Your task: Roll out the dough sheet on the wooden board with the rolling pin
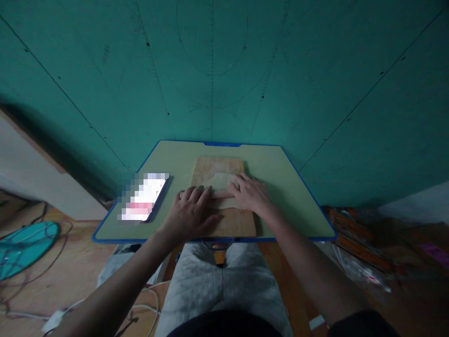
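A flat sheet of pale dough lies on a wooden cutting board, partly covered by my hands. Across the dough runs a slim wooden rolling pin, only its middle showing. My left hand rests over the pin's left end, fingers curved down on it and thumb stretched along the board. Over the right end, my right hand grips the pin, with fingertips near the far edge of the dough. Both ends of the pin are hidden under the hands.
The board sits on a small pale green table with a blue rim. A phone with a lit, blurred screen lies at its left. A green wall stands behind. Cables and a turquoise round object are on the floor.
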{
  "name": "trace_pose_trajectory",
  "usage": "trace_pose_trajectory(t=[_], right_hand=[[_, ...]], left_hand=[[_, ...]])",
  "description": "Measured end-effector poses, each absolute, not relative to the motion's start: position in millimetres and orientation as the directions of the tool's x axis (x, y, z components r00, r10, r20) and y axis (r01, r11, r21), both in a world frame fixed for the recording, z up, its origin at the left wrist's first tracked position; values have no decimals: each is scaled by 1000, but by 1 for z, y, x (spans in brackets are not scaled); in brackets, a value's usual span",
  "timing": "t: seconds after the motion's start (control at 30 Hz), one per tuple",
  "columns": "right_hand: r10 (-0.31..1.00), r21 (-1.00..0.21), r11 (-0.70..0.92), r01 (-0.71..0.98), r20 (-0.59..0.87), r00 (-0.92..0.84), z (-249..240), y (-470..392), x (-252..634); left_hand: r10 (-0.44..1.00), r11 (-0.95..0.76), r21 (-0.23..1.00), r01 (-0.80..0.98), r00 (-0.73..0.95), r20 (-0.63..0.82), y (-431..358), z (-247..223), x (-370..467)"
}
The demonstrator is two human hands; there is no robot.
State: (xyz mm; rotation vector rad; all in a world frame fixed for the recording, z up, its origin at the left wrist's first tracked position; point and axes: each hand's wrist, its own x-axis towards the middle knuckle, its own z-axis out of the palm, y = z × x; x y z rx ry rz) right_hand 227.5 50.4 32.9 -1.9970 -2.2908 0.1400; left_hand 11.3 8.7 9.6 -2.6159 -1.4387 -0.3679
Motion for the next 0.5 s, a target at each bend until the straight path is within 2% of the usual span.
trace_pose_trajectory(t=[0.3, 0.5], right_hand=[[987, -99, 153, 983, 71, -147, 32, 46, 227], [985, -91, 152, 984, 90, -144, 29, 44, 227]], left_hand=[[805, -586, 40, 809, 575, 148, 13, 14, 2], [786, -616, 61, 786, 606, 125, 15, 17, 0]])
